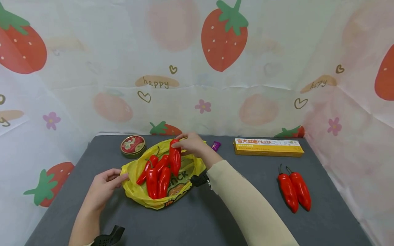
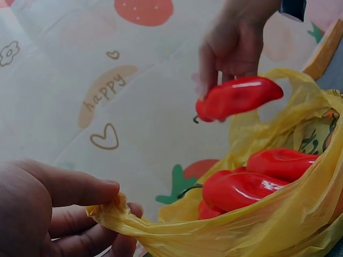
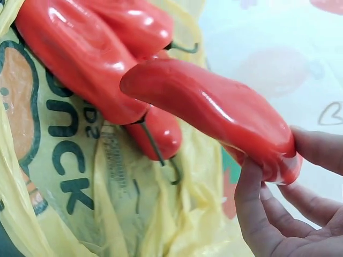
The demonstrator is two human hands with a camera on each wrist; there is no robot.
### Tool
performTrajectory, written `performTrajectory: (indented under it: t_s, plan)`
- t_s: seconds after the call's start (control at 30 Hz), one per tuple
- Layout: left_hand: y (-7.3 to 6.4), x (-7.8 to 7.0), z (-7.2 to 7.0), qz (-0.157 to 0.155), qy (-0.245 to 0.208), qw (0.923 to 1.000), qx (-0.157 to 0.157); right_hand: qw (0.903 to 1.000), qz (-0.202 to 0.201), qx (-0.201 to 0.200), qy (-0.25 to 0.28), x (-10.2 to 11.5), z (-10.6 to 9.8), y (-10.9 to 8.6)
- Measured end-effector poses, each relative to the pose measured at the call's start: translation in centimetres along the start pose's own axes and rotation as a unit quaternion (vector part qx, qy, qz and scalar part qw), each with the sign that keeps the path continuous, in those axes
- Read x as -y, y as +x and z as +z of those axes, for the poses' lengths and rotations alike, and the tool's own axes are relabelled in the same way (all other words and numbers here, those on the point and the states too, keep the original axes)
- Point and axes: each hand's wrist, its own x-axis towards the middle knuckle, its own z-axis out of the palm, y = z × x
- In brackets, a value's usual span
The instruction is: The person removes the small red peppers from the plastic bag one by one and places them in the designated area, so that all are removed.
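Note:
A yellow plastic bag (image 1: pixel 132 191) lies spread open on the table, with several glossy red chili peppers (image 1: pixel 152 181) inside it. My left hand (image 1: pixel 104 186) pinches the bag's left edge between thumb and fingers, as the left wrist view shows up close. Above the bag, my right hand (image 1: pixel 194 147) holds one red chili pepper (image 1: pixel 175 159) at its stem end, tip pointing down. In the right wrist view this held pepper (image 3: pixel 214 104) overlaps the peppers in the bag; thumb and fingertips grip its thick end.
Two more red peppers (image 1: pixel 287 191) lie on the table (image 1: pixel 246 191) at the right. A yellow pasta box (image 1: pixel 267 147) sits at the back right, a round tin (image 1: pixel 133 146) behind the bag's left side. A small purple wrapper (image 1: pixel 216 146) lies behind the right hand.

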Motion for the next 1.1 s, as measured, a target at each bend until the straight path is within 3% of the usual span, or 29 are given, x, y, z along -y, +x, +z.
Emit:
performTrajectory:
  t_s: [0.4, 0.77, 1.1]
  plan:
    - [0.2, 0.6, -0.2, -0.002, -0.004, 1.0000, -0.002, 0.9985, -0.051, 0.014, 0.015, 0.1, -2.3, -3.1]
    - [-0.1, 0.4, -0.1, -0.002, 0.006, 0.9999, -0.008, 0.9963, -0.070, -0.026, 0.041, -1.8, -5.1, -6.9]
    - [-0.2, 0.2, 0.2, 0.001, 0.011, 0.9999, -0.007, 0.9950, -0.081, -0.058, -0.002, -3.9, -8.9, -10.0]
